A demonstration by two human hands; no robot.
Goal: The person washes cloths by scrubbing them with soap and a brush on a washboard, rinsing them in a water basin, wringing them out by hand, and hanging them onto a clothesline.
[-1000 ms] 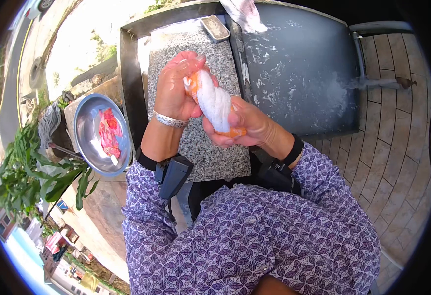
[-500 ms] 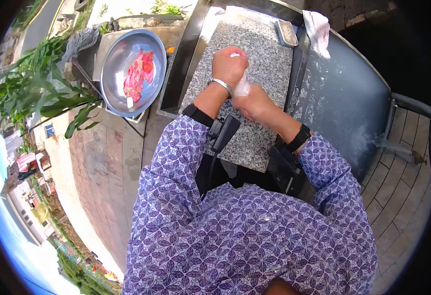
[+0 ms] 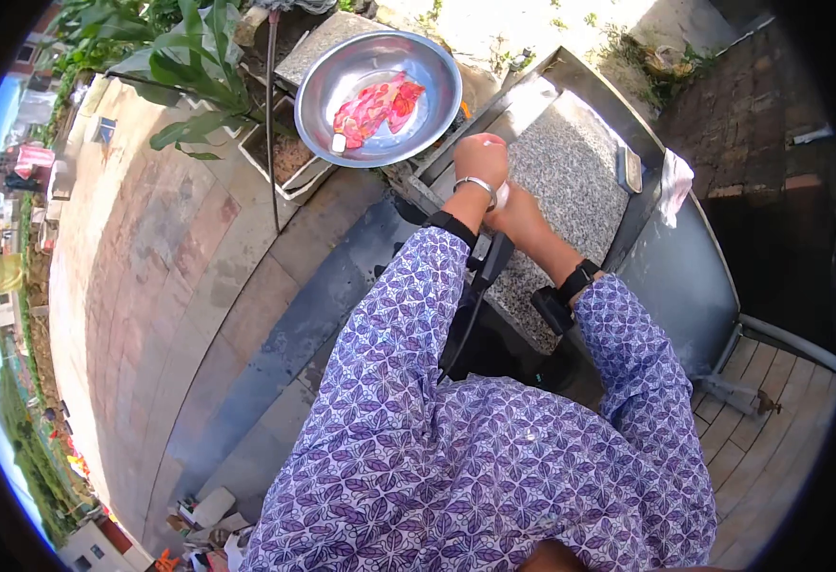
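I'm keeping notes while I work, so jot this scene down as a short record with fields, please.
Left grip: closed on white item
Right grip: closed on it too
Visible part: only a sliver between both
Slab: speckled grey, partly hidden
Basin: metal, red cloth inside
Rag: over tub edge, right of slab

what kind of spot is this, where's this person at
It looks like an outdoor washing area, perhaps in a yard: a speckled stone slab sits beside a grey basin, and sunlit paving stretches away on the left of the picture.
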